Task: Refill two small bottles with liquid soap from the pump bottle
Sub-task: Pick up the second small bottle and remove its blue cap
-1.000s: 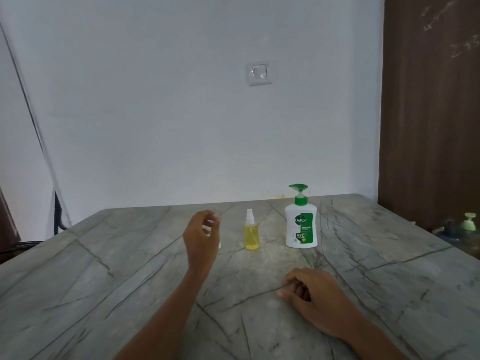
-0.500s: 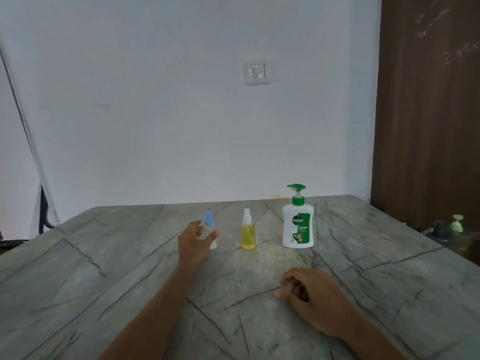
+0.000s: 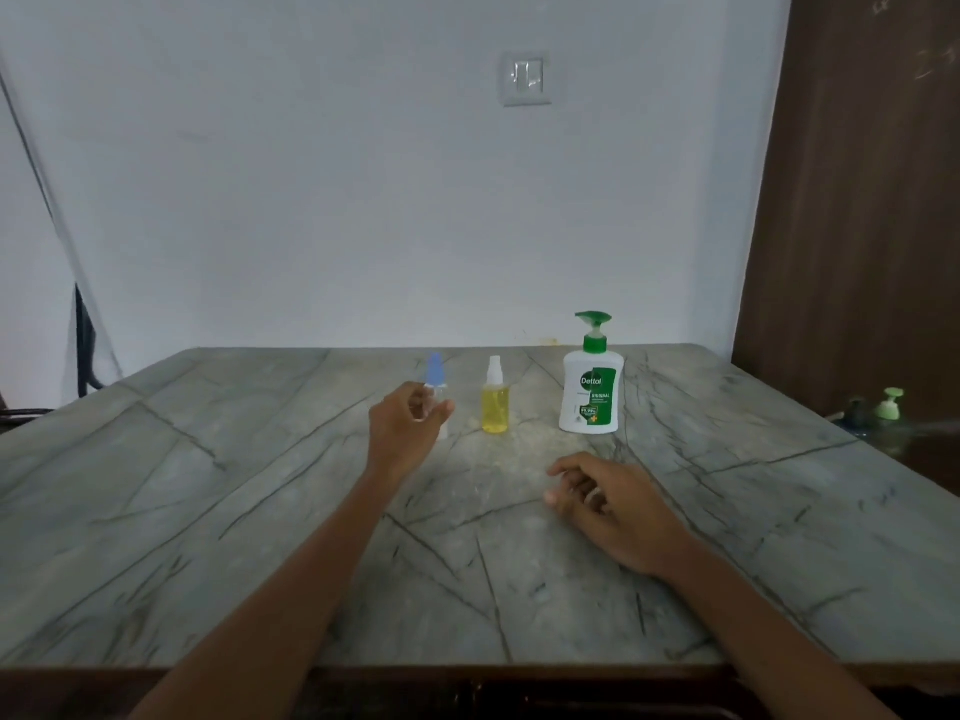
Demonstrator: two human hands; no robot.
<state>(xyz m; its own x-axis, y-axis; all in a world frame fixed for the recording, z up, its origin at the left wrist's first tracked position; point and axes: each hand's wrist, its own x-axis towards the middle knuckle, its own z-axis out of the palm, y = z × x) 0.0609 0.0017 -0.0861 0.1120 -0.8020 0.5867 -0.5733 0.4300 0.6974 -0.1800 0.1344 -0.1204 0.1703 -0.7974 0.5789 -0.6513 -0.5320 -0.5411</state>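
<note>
I observed a grey veined stone table (image 3: 208, 511) with three bottles standing upright in a row at its far middle. On the right stood the white pump bottle (image 3: 591, 387) with a green pump head; its green label read "Dettol" and "ORIGINAL", and the smaller print below was too fine for me to read. Just left of it, apart from it, stood a small spray bottle (image 3: 495, 400) holding yellow liquid under a clear cap. Further left stood a small clear bottle (image 3: 436, 392) with a blue cap. My left hand (image 3: 405, 433) was at this blue-capped bottle, thumb and fingers curled about its lower body; contact appeared likely, though the blur there kept me from confirming a firm grip. My right hand (image 3: 613, 506) rested on the table nearer to me, fingers loosely curled together and holding nothing. A light switch (image 3: 525, 77) sat on the far wall. A second green pump top (image 3: 889, 402) showed at the far right, off the table.
</note>
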